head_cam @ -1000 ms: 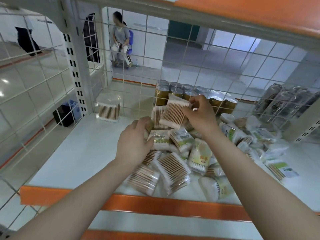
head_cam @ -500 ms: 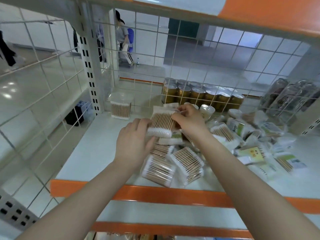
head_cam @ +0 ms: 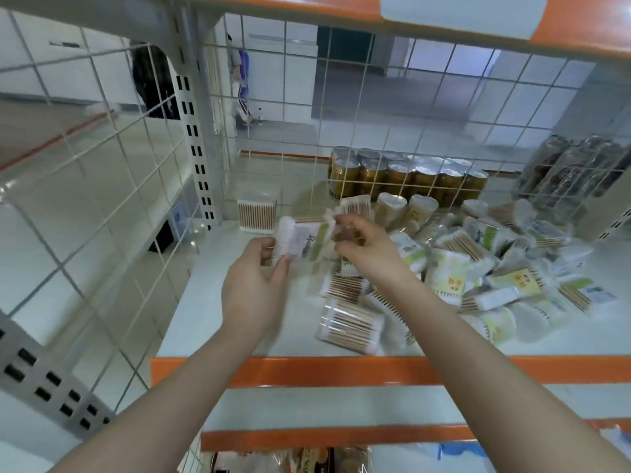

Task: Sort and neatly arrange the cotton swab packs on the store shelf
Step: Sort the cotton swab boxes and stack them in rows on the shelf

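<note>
Pinching a clear plastic cotton swab pack point(head_cam: 302, 238) with a green-and-white label (print too blurred to read), both left hand point(head_cam: 254, 281) and right hand point(head_cam: 367, 249) hold it above the white shelf point(head_cam: 211, 295) beside the loose heap of swab packs point(head_cam: 461, 274).

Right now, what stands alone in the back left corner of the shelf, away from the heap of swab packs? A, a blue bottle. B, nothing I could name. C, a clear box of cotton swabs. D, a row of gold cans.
C: a clear box of cotton swabs stands upright by the wire back, left of both hands and apart from the heap of swab packs.
</note>
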A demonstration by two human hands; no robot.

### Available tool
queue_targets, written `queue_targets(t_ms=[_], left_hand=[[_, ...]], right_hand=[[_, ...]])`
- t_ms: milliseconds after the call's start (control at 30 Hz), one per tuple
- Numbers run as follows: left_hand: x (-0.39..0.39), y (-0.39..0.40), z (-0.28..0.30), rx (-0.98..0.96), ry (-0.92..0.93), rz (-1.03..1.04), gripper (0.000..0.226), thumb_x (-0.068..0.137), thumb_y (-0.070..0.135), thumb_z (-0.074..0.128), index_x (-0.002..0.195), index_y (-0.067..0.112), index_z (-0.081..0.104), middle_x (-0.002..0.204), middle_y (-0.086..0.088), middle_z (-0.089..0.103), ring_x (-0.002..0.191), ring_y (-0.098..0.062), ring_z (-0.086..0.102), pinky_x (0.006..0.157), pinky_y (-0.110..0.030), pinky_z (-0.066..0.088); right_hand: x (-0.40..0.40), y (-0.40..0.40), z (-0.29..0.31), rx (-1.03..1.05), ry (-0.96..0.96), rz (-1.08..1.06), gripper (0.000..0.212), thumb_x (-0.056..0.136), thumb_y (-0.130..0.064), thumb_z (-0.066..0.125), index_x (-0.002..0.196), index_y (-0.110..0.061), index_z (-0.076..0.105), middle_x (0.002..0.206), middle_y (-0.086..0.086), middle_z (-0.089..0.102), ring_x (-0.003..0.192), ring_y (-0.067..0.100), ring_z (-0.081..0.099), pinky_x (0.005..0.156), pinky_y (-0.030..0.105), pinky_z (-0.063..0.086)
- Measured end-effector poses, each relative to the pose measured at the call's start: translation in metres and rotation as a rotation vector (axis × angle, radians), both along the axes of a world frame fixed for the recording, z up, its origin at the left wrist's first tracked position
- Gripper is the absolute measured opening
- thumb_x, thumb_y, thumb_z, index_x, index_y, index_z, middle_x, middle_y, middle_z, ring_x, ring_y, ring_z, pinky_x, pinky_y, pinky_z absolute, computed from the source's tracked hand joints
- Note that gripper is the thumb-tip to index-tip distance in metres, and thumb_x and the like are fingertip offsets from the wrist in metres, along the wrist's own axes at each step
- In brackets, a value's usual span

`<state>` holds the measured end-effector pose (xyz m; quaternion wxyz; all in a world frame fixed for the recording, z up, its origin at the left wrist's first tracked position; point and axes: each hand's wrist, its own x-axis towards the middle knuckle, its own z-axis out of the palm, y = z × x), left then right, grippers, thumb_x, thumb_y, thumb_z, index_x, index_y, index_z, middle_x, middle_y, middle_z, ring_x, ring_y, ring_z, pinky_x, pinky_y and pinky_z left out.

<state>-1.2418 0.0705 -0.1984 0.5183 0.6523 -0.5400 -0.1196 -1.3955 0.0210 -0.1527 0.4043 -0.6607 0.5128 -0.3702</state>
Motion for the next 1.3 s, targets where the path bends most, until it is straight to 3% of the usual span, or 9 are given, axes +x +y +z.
queue_targets(t_ms=[133,333,433,500,633,767,1033,1133,1300], left_hand=[[0.004,-0.001,0.002,0.024,0.134,-0.021,0.022,0.088,0.021,0.061,0.108,0.013,0.063,0.083,0.010,0.061,0.076,-0.005,0.058,0.065,-0.016,0.043],[0.002,0.001,-0.005,0.126,0.221,-0.058,0.015,0.089,0.023,0.059,0.090,0.012,0.070,0.072,0.003,0.066,0.074,-0.020,0.064,0.069,-0.030,0.047],[0.000,0.002,-0.013,0.202,0.276,-0.088,0.012,0.089,0.021,0.060,0.081,0.015,0.067,0.069,0.006,0.065,0.073,-0.021,0.064,0.070,-0.029,0.046],[0.000,0.001,-0.019,0.249,0.298,-0.091,0.010,0.087,0.020,0.061,0.089,0.012,0.067,0.073,0.001,0.065,0.075,-0.023,0.062,0.072,-0.029,0.045],[0.002,0.003,-0.023,0.279,0.350,-0.072,0.022,0.084,0.021,0.066,0.103,0.016,0.057,0.079,0.001,0.062,0.077,-0.016,0.059,0.071,-0.019,0.043],[0.000,0.006,-0.024,0.249,0.345,-0.139,0.017,0.085,0.012,0.065,0.099,0.017,0.058,0.075,0.004,0.058,0.067,-0.002,0.054,0.061,0.000,0.038],[-0.007,0.009,-0.024,0.184,0.363,-0.189,0.020,0.084,0.004,0.063,0.079,0.022,0.059,0.075,0.006,0.062,0.060,0.009,0.054,0.060,-0.002,0.040],[-0.005,0.008,-0.025,0.192,0.358,-0.175,0.021,0.084,0.006,0.063,0.078,0.025,0.059,0.075,0.007,0.063,0.064,0.003,0.056,0.061,-0.003,0.041],[-0.001,0.006,-0.029,0.207,0.372,-0.151,0.009,0.085,0.009,0.063,0.086,0.018,0.063,0.078,0.000,0.067,0.073,-0.013,0.061,0.067,-0.010,0.044]], right_hand=[[0.007,0.007,-0.003,0.016,-0.024,0.058,0.050,0.083,0.005,0.055,0.127,-0.018,0.050,0.099,0.000,0.059,0.091,0.014,0.057,0.071,0.018,0.048],[0.011,0.011,-0.006,-0.051,0.003,0.087,0.056,0.081,0.003,0.060,0.130,-0.022,0.049,0.109,0.002,0.058,0.090,0.018,0.056,0.069,0.020,0.048],[0.008,0.006,-0.003,-0.035,0.037,0.058,0.047,0.081,0.006,0.057,0.122,-0.017,0.056,0.107,0.009,0.061,0.095,0.021,0.059,0.078,0.029,0.050],[0.005,0.002,0.001,-0.005,0.040,0.041,0.042,0.082,0.007,0.055,0.118,-0.014,0.059,0.108,0.008,0.064,0.097,0.022,0.061,0.085,0.034,0.051],[-0.002,-0.007,0.010,0.025,0.077,0.065,0.040,0.085,0.007,0.053,0.119,-0.013,0.059,0.109,0.001,0.062,0.083,0.003,0.060,0.065,0.011,0.051],[-0.004,-0.012,0.015,0.034,0.094,0.076,0.038,0.087,0.008,0.050,0.119,-0.009,0.059,0.105,0.001,0.060,0.077,-0.001,0.057,0.055,0.004,0.046],[0.002,-0.022,0.014,-0.021,0.167,0.082,0.029,0.089,-0.001,0.054,0.112,-0.014,0.064,0.089,-0.011,0.058,0.077,-0.001,0.055,0.069,0.008,0.046],[0.005,-0.024,0.015,-0.016,0.175,0.074,0.025,0.090,-0.004,0.054,0.110,-0.015,0.064,0.085,-0.013,0.059,0.078,0.000,0.058,0.079,0.018,0.049],[0.008,-0.025,0.015,-0.006,0.166,0.070,0.025,0.090,-0.004,0.054,0.111,-0.013,0.064,0.089,-0.008,0.061,0.076,0.003,0.060,0.078,0.019,0.050]])
